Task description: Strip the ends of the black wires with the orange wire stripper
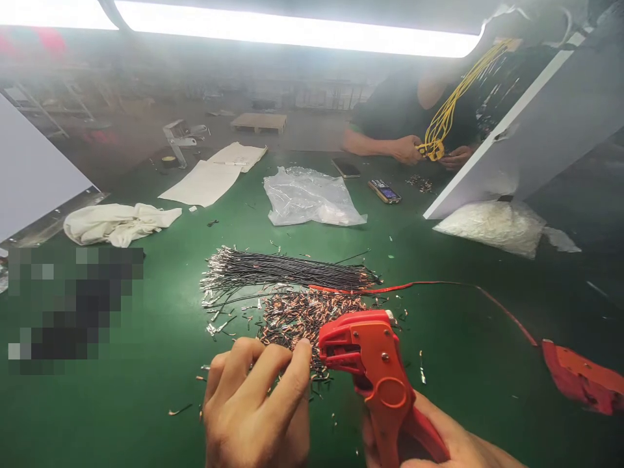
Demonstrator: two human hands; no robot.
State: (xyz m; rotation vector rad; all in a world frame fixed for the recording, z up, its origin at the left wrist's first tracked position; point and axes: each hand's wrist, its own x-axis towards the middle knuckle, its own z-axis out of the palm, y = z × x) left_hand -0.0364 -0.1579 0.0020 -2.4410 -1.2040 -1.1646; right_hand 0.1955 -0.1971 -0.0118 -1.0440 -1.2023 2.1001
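My right hand (443,432) is wrapped round the handles of a red and orange wire stripper (383,370). The tool's jaws point left, above a heap of short black and copper wire offcuts (292,315). Just left of those jaws is my left hand (258,403), its fingers curled and pressed together at the tips; whatever they pinch, if anything, is hidden. Behind the heap lies a bundle of black wires (287,268) with metal terminals at the left ends and copper showing at the right ends.
A red strip (439,283) runs to another red tool (585,374) at right. Further back lie a clear plastic bag (312,198), a phone (385,192), paper (205,182) and a white cloth (119,224). Across the table, a co-worker's hands (407,149) hold a yellow tool with yellow wires.
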